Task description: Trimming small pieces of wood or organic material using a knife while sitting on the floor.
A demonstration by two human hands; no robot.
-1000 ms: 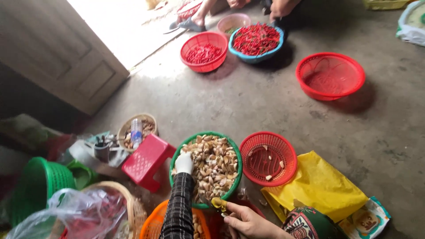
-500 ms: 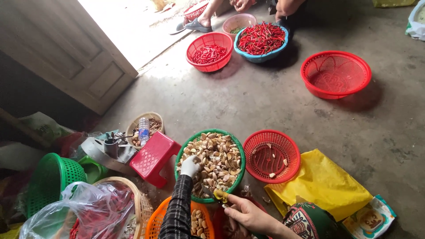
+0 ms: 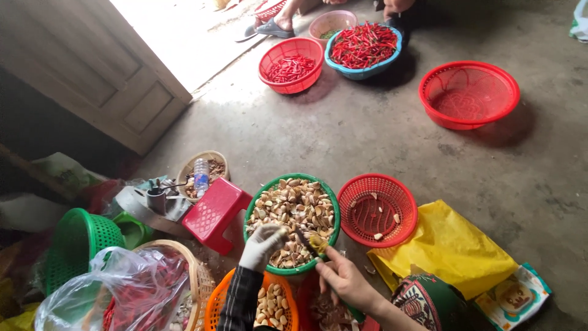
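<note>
- Garlic (image 3: 293,211) fills the green basket (image 3: 253,209) on the floor (image 3: 367,135), straight ahead of both hands; the near rim of the basket lies under them
- Left hand (image 3: 262,245), gloved, rests on the near rim, fingers curled down onto the cloves; whether it grips one I cannot tell
- Right hand (image 3: 343,279), bare, is closed on a small knife (image 3: 306,240) and a yellowish clove at its fingertips; the blade runs from the hand up and left, toward the gloved hand
- Left hand is nearer the heap; right hand sits just off the rim, toward the near-right
- Red basket (image 3: 378,210) with a few peeled cloves stands just right of the green one, rims almost touching; nearer the right hand
- Orange basket (image 3: 217,301) with cloves lies under the left forearm; red stool (image 3: 215,211) crowds the left side; yellow bag (image 3: 447,245) sits right
- Open floor lies beyond the baskets; far off stand chilli baskets (image 3: 364,44) by another person's feet
</note>
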